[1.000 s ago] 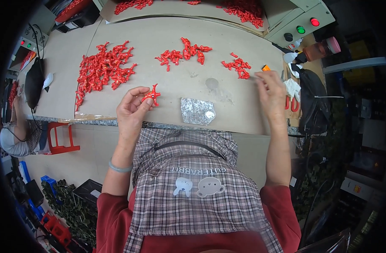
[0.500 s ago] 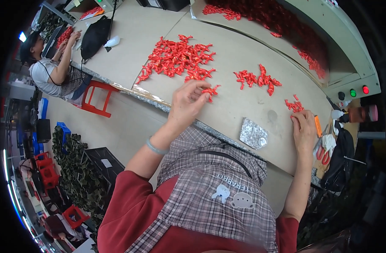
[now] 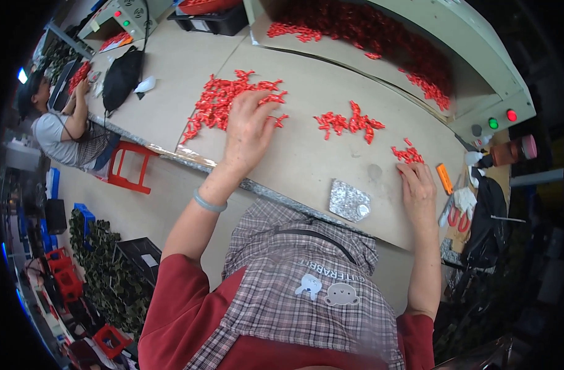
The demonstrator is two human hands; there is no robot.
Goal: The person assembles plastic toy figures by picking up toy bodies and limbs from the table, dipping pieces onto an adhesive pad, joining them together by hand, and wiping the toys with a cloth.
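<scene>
A large heap of small glossy red knobbly pieces [image 3: 213, 105] lies on the table at the left. My left hand [image 3: 250, 129] is over its near right side with fingers apart, and I see nothing held. At the right, my right hand [image 3: 420, 192] rests by a little red cluster [image 3: 407, 154]. Its thumb and finger are pinched together, with a bit of red showing at the tips. Between the hands lies a middle group of the same red pieces [image 3: 336, 123]. What kind of pieces they are is too small to tell.
A speckled grey slab [image 3: 348, 200] lies near the front edge. Behind stands a pale machine [image 3: 479, 117] with red pieces inside. Right of my hand are an orange cutter [image 3: 444, 179], red-handled scissors [image 3: 459, 219] and a black bag [image 3: 488, 213]. A co-worker [image 3: 72, 123] sits at far left.
My left hand has moved left onto the heap, and the red piece it pinched is no longer seen in its fingers. My right hand stays by the little cluster. The whole view has shifted slightly.
</scene>
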